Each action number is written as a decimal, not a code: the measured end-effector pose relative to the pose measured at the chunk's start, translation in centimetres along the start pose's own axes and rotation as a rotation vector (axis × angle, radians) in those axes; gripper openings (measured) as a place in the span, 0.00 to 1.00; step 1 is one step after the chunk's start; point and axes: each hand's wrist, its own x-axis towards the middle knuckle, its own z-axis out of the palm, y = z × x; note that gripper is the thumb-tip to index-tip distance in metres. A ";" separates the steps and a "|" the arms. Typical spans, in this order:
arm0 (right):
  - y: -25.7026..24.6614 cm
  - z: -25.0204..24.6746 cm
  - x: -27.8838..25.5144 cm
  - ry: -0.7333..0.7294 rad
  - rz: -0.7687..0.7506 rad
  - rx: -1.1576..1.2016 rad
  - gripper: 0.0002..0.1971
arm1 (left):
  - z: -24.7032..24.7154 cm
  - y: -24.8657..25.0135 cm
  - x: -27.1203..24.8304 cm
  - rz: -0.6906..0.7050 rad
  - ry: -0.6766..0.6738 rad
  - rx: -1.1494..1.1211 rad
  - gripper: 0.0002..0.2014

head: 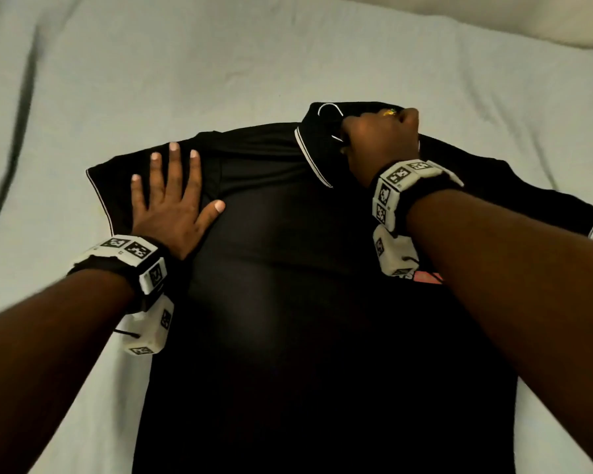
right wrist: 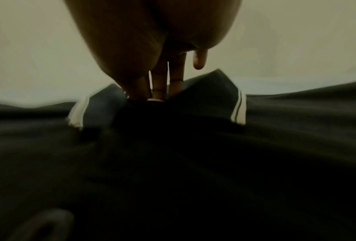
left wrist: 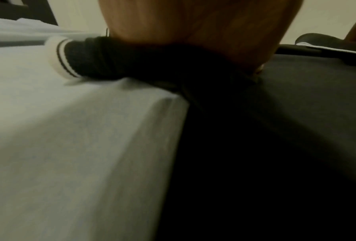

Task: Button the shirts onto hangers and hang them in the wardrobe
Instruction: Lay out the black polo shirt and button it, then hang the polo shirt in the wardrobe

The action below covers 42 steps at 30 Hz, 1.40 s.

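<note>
One black shirt lies flat on my bed, collar far from me, pale sheet bare past every edge. My left hand presses its shoulder, fingers spread straight. My right hand closes its grip at the collar beside a wire hanger hook.

The shirt hides the hanger — only its hook shows.

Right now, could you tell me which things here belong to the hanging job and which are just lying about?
Job:
black shirt
hanger hook at the collar
left hand pressing the shoulder
right hand gripping at the collar

Lying about:
bed sheet
pillow
</note>
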 end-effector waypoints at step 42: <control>4.8 -21.2 -13.0 0.637 0.016 0.201 0.15 | -21.1 12.7 -12.1 0.149 0.649 -0.198 0.25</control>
